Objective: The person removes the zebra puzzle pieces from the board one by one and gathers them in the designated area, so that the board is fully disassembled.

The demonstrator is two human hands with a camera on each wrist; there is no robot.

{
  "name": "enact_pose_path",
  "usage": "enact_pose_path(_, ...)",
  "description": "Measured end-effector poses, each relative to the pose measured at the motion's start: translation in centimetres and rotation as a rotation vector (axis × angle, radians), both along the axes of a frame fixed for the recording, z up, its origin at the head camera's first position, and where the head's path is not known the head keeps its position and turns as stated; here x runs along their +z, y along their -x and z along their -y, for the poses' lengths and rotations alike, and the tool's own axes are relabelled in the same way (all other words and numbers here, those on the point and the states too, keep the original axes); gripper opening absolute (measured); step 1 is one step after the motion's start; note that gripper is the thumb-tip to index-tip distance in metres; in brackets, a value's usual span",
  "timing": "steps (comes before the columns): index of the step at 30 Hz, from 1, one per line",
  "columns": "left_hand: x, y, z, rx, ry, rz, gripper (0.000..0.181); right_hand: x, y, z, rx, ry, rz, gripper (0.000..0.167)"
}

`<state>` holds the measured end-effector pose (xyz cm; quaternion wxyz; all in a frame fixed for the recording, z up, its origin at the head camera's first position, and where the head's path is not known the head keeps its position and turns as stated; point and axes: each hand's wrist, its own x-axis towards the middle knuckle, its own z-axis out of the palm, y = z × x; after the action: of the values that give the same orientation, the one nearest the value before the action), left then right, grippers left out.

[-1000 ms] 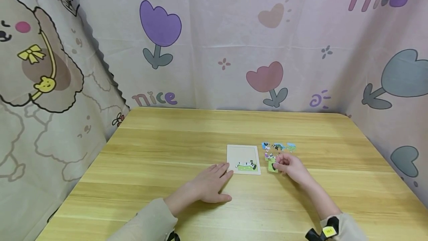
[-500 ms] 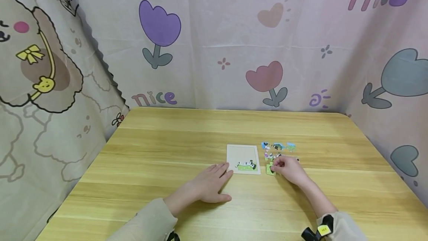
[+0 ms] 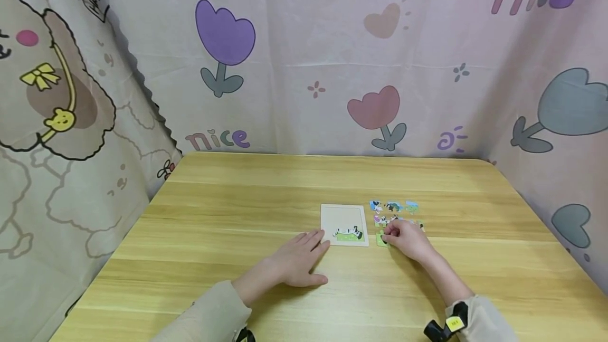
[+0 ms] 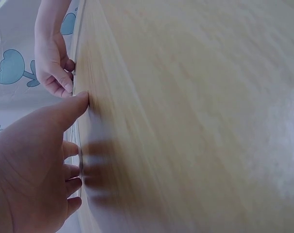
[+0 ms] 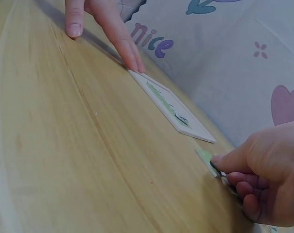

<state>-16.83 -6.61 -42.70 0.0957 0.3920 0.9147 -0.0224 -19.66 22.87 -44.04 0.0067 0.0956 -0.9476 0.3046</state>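
Note:
My left hand (image 3: pixel 298 262) lies with fingers spread on the wooden table, its fingertips touching the left front corner of a white puzzle frame (image 3: pixel 339 216). Joined pieces (image 3: pixel 349 234) showing a black-and-white animal on green fill the frame's lower right. Just right of the frame, my right hand (image 3: pixel 409 240) pinches a green puzzle piece (image 3: pixel 381 239) low over the table. In the right wrist view, the thumb covers the dark part of that green piece (image 5: pixel 205 159), with curled fingers at its edge. The left wrist view shows my left thumb (image 4: pixel 71 109) extended towards the tabletop.
Loose puzzle pieces (image 3: pixel 393 206) lie in rows behind my right hand, which partly hides the nearer row. The wooden table (image 3: pixel 237 189) reaches back to a patterned cloth (image 3: pixel 304 41). A black wrist camera (image 3: pixel 446 325) sits on my right sleeve.
My right hand has shifted slightly left towards the frame, with the green puzzle piece in its fingers. My left hand has stayed at the frame's corner. The head view has turned a little.

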Motion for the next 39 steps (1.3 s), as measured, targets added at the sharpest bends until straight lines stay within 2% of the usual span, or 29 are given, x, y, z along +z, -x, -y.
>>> enact_pose_path(3,0.0,0.0,0.0,0.003,0.001,-0.002,0.080,0.0,0.0,0.0,-0.006,0.012,0.005,0.005)
enact_pose_path(10,0.3,-0.2,0.0,0.000,0.007,-0.001,0.080,0.1,-0.6,-0.8,-0.002,0.151,0.026,0.007)
enact_pose_path(21,0.2,-0.1,0.1,0.004,-0.014,0.012,0.079,3.1,-0.6,-0.5,-0.036,0.251,0.007,0.015)
enact_pose_path(25,0.3,-0.1,0.1,0.000,-0.015,0.010,0.079,3.7,-0.5,0.9,0.009,0.286,0.024,0.016)
enact_pose_path(35,0.4,-0.1,0.1,0.002,-0.007,0.015,0.079,2.5,0.8,5.0,0.125,0.301,0.107,0.018)
enact_pose_path(39,0.4,-0.1,0.1,0.000,-0.007,0.018,0.079,1.6,1.3,6.1,0.175,0.272,0.103,0.017)
